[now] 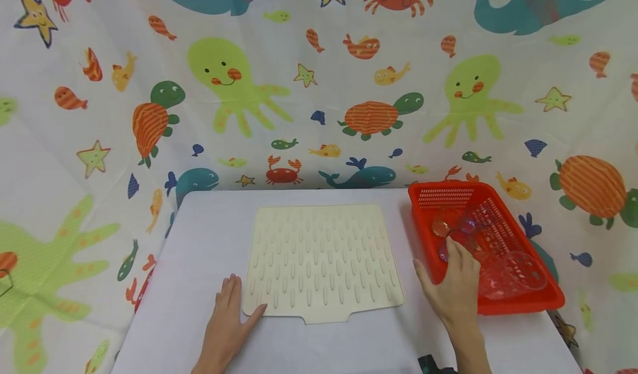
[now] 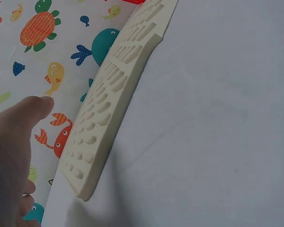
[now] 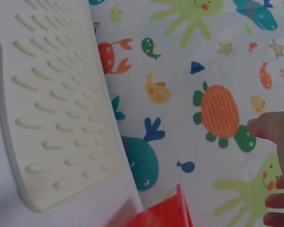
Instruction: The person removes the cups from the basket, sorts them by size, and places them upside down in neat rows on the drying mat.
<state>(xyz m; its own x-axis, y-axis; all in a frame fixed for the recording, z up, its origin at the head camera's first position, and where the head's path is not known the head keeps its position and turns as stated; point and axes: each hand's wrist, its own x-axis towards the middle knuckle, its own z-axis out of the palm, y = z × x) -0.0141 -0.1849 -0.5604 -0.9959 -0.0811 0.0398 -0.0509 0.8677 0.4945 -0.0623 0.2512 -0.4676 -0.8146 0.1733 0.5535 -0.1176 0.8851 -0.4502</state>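
A cream board [image 1: 324, 310] with rows of raised slim pegs or ridges lies flat on the white table. My left hand [image 1: 224, 324] rests by its lower left corner, fingers straight, thumb at the board's edge. In the left wrist view, the thumb [image 2: 31, 111] is stretched out near the board. Over the left side of a red plastic basket [image 1: 520, 306] reaches my right hand [image 1: 454, 291], thumb apart and outside the rim. Its fingertips are at the clear, glass-like vessels [image 1: 523, 271] inside; whether they touch one cannot be made out.
Several transparent pieces overlap in the basket, so their shapes are hard to separate. A curtain [image 1: 279, 97] printed with sea animals hangs behind and beside the table [image 1: 199, 235]. Near my right wrist, a small black object [image 1: 430, 364] shows at the bottom edge of the head view.
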